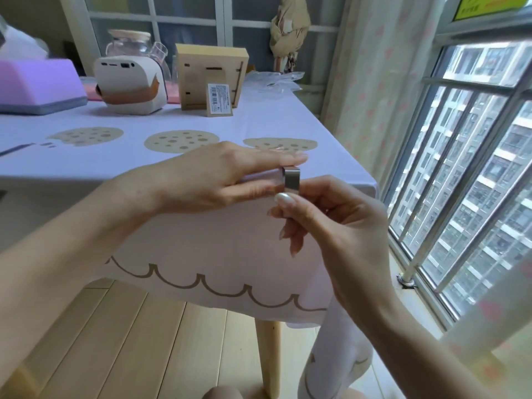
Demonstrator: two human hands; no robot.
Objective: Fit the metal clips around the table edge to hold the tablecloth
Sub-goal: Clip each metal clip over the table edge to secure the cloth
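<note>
a: far left, at the back of the worktop (34, 197)?
b: a purple box (37, 84), then a white device (129, 87) with a glass jar (129, 43) behind it, then a wooden block (211, 79) standing upright, barcode label low on its face.
a: and nearer, along the front edge?
b: pale tablecloth (201, 240), brown spotted rounds printed on top, hanging over the edge with a scalloped brown line near the hem. left hand (201, 180) reaching in from the left, fingers straight and flat on top of the cloth, thumb stretched along the front face just under them, pressing the cloth to the edge. gripping nothing.
a: the clip?
b: metal clip (291, 180) right at the left fingertips, sitting on the worktop edge over the cloth, near the right corner. cannot tell how far pushed on. right hand (331, 220) just below and right of it, thumb and forefinger pinching the clip's front band, other fingers curled loosely underneath.
a: further right?
b: a wooden table leg (269, 358) under the corner, then a patterned curtain (374, 82) and a barred window (460, 168), tall buildings outside.
</note>
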